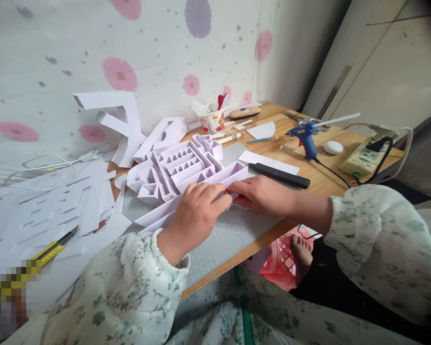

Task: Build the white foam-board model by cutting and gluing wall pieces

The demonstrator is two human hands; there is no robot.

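Note:
A white foam-board structure [187,175], built of upright strips that form many small compartments, lies on the grey cutting mat [215,244]. Along its near side runs a long white strip wall [161,213]. My left hand [200,215] is closed over this wall, thumb and fingers pinching its edge. Close beside it, almost touching, my right hand [262,194] pinches the same wall farther right. The fingertips of both hands are partly hidden. Just beyond my right hand rest a black-handled tool [280,176] and a flat white strip [267,162].
Cut white sheets [57,196] and a yellow utility knife [53,249] lie at left. Behind stand white letter-like shapes [124,120] and a paper cup [212,120]. To the right are a blue glue gun [307,139], a white oval object [333,147] and a power strip [362,160].

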